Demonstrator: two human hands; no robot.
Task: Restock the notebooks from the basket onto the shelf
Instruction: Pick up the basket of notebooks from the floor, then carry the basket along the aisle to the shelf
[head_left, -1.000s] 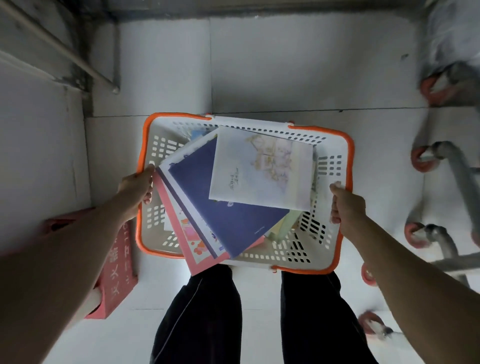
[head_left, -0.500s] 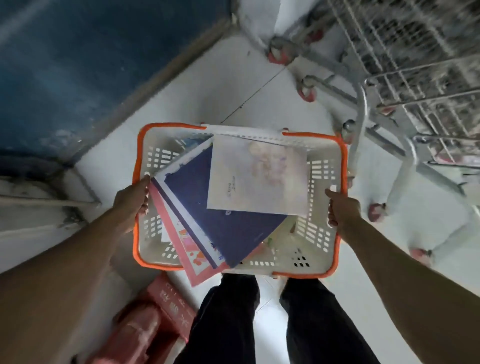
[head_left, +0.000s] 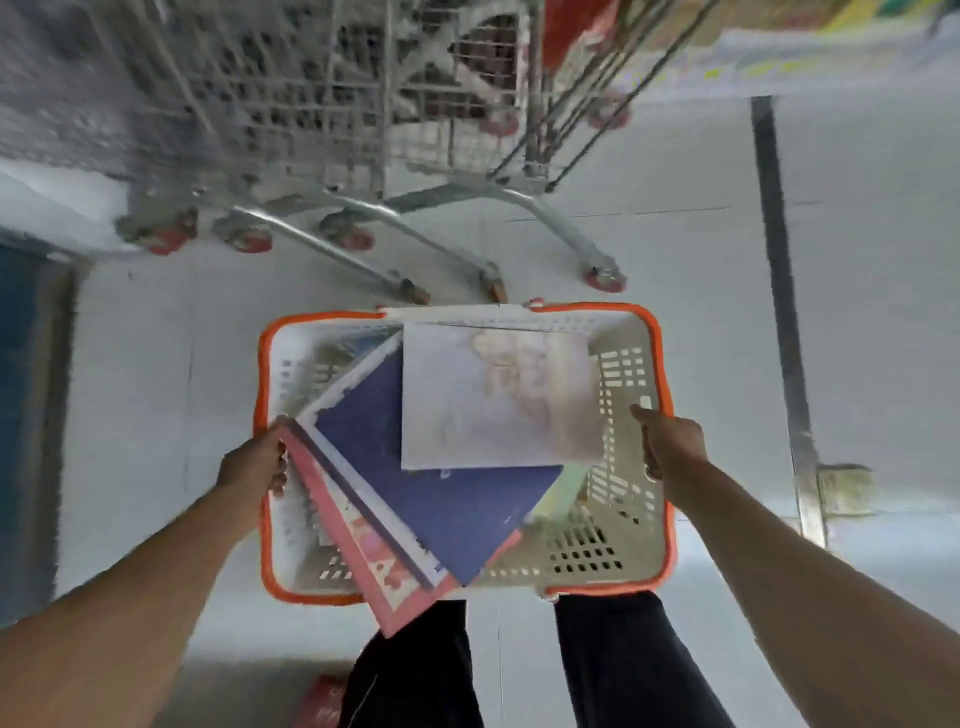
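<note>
Notebooks (head_left: 457, 457) lie loosely fanned in the basket (head_left: 657, 519) I carry level, my left hand (head_left: 254, 465) at nine o'clock and right hand (head_left: 670, 444) at three o'clock, fingers curled over its rim so nothing slides out.

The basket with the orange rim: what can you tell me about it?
The basket looks like pale plastic, rectangular, with slotted walls and an orange rim. It is held level above a white floor, the left hand gripping its left rim and the right hand its right rim. Inside lie several notebooks, overlapping and askew; a pink one pokes over the near edge.
</note>
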